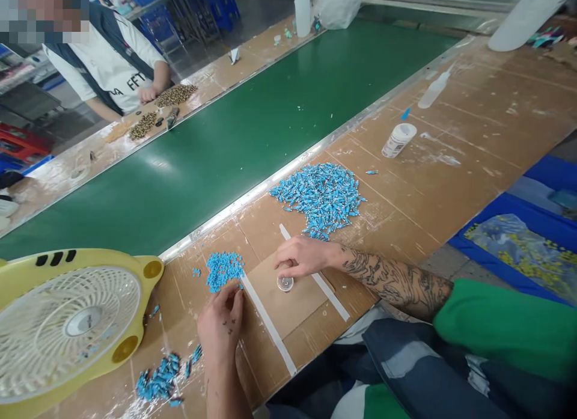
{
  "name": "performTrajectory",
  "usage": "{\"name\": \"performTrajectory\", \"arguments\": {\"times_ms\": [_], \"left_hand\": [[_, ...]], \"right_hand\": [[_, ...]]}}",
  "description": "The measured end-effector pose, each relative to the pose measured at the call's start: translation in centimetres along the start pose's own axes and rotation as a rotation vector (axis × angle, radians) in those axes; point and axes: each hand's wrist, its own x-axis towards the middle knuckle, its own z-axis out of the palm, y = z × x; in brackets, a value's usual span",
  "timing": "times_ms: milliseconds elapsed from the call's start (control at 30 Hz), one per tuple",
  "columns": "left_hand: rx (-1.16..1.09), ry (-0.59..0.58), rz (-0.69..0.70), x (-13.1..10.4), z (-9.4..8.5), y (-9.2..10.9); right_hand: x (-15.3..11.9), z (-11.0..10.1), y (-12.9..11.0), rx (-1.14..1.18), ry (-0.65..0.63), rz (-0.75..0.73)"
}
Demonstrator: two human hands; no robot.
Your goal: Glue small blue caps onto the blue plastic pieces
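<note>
My left hand (222, 324) is closed, with its fingertips bent together at the near edge of a small pile of tiny blue pieces (224, 269). Whatever is between them is too small to make out. Over a cardboard sheet (297, 311) fixed by white tape strips, my right hand (303, 255) has its fingers curled down. They are at a small round clear-and-silver dish (285, 284), and anything pinched in them is hidden. Beyond this hand lies a large heap of blue pieces with pale tips (320, 196). Several longer blue pieces (160, 377) lie loosely near my left wrist.
A yellow-framed fan (146, 299) lies at the left. A green conveyor belt (216, 148) runs beyond the table edge. White tub (399, 139) and squeeze bottle (435, 89) are to the right. A person (119, 58) works across the belt beside brownish piles (175, 95).
</note>
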Motion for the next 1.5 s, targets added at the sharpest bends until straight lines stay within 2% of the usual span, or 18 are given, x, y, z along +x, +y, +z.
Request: {"name": "performTrajectory", "arguments": {"times_ms": [167,367,500,733,967,1100,1267,1500], "left_hand": [[0.01,0.0,0.001,0.3,-0.2,0.3],[0.082,0.071,-0.1,0.9,-1.0,-0.8],[0.139,0.09,-0.059,1.9,-1.3,-1.2],[0.231,-0.011,0.019,3.1,-1.0,-1.1],[0.262,-0.026,0.019,3.6,-1.2,-1.0],[0.307,-0.083,0.053,3.6,-1.4,-0.8],[0.222,-0.138,0.093,3.1,-1.6,-1.5],[0.164,-0.047,0.074,2.0,-1.4,-2.8]], "right_hand": [[0.0,-0.3,-0.1,-0.006,-0.003,0.003],[0.0,-0.1,0.0,-0.008,-0.007,0.003],[0.0,0.0,0.0,-0.01,-0.006,0.002],[-0.1,-0.2,0.1,-0.02,-0.002,0.006],[0.0,-0.2,0.0,-0.025,-0.024,-0.003],[0.0,-0.1,0.1,-0.028,-0.033,-0.001],[0.0,-0.1,0.2,-0.032,-0.037,0.004],[0.0,-0.1,0.3,-0.025,-0.047,-0.01]]}}
